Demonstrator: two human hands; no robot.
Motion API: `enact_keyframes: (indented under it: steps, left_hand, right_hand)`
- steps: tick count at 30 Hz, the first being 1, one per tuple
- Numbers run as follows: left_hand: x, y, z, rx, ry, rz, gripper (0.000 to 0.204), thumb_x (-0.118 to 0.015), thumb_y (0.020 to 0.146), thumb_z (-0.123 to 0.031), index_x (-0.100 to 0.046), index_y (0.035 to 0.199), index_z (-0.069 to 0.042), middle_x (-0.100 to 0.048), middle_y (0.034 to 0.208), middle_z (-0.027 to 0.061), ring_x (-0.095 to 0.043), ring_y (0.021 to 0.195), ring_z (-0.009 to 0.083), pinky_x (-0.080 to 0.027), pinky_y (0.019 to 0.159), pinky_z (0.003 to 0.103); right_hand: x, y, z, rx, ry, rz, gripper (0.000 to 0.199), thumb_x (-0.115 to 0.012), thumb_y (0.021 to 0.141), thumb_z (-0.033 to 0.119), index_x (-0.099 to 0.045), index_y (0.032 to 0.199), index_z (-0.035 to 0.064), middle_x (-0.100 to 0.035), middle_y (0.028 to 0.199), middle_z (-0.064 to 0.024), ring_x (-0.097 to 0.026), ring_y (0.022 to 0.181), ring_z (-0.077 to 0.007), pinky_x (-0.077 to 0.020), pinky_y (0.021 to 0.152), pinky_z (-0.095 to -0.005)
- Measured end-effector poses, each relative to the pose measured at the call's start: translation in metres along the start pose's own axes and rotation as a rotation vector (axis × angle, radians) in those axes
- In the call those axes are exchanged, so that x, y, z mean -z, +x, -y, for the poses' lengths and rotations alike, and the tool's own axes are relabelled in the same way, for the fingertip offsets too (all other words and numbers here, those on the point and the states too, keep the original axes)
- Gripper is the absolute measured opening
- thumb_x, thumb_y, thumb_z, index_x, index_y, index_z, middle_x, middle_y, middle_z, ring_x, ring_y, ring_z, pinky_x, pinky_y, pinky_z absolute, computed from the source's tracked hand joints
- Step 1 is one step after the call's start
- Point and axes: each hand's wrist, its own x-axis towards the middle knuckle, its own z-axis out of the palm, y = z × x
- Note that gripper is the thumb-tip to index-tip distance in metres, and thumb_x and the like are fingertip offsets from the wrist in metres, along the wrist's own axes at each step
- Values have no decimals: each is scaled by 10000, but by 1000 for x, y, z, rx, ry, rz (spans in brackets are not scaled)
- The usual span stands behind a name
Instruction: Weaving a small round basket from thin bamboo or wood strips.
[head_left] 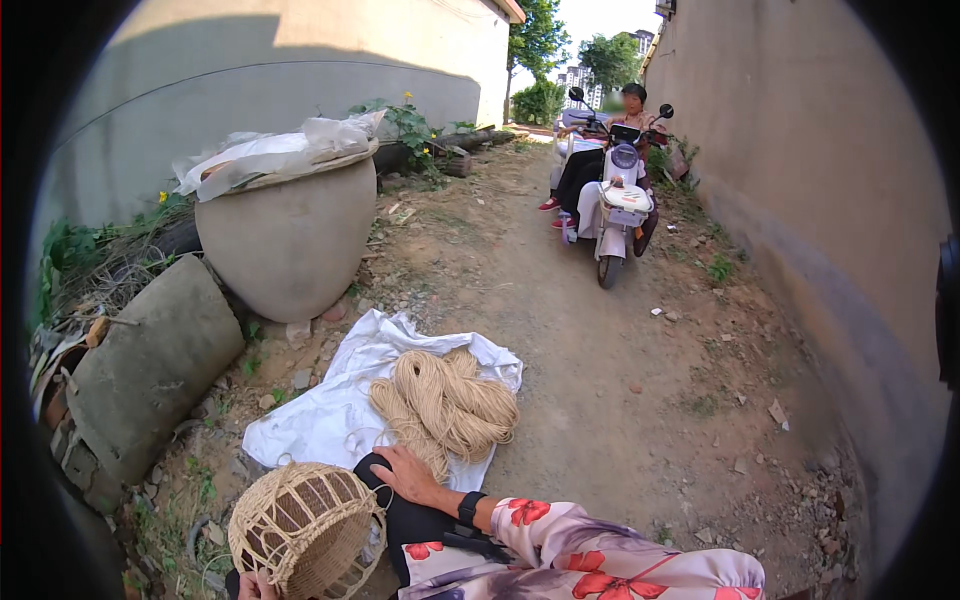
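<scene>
A half-woven basket [312, 530] of tan cord, with open lattice sides, lies tilted at the lower left. My left hand [258, 585] grips its near edge; only the fingers show at the picture's lower border. With its fingers stretched out, my right hand [408, 475] rests on my dark-clothed knee, beside the basket, and holds nothing. A black watch [469, 508] is on that wrist. Just beyond the knee, thick hanks of tan cord [455, 405] lie heaped on a white sack [330, 400] spread over the ground.
A large clay urn [290, 240] topped with plastic sheeting stands at the left, near a curved grey slab [155, 365]. Farther up the dirt lane a person [634, 100] sits on a white electric scooter [618, 200]. A tall wall [800, 180] lines the right side.
</scene>
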Motion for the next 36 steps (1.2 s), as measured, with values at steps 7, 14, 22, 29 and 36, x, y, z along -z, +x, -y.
enact_keyframes:
  steps: [7, 14, 22, 29, 36]
  left_hand:
    - [0, 1, 4, 40, 10, -7, 354, -581, 979, -233, -632, 1182, 53, -663, 934, 91, -550, 763, 176, -462, 658, 340]
    - [-1, 0, 3, 57, -17, 3, 386, -576, 977, -233, -617, 1242, 44, -672, 980, 99, -566, 787, 181, -470, 679, 343]
    - [-1, -9, -19, 79, 84, 0, 407, -562, 983, -251, -607, 1265, 39, -682, 1130, 177, -632, 945, 267, -500, 805, 376]
    - [-5, -6, -14, 51, 44, -8, 363, -558, 985, -235, -629, 1207, 44, -695, 1055, 147, -618, 888, 230, -495, 774, 359]
    - [-1, -7, -12, 20, 63, -21, 282, -563, 971, -217, -635, 1036, 47, -660, 883, 98, -553, 781, 195, -466, 708, 352]
  right_hand:
    - [-4, 1, -3, -13, 13, 15, 497, -550, 954, 422, -541, 1324, 90, -549, 1205, -204, -542, 1136, -388, -448, 963, -474]
    - [-3, 1, -2, -15, -16, 20, 498, -551, 953, 425, -540, 1324, 93, -549, 1202, -200, -541, 1138, -392, -448, 963, -474]
    - [0, -1, 0, -11, -16, 9, 495, -553, 951, 426, -542, 1319, 96, -550, 1184, -199, -543, 1118, -396, -446, 956, -476]
    - [-1, -1, -2, -23, -2, 15, 495, -556, 949, 424, -541, 1318, 96, -546, 1184, -202, -536, 1120, -399, -443, 960, -477]
    - [3, 0, 6, -16, -9, 12, 471, -551, 961, 396, -550, 1299, 67, -545, 1148, -207, -527, 1116, -397, -427, 975, -460]
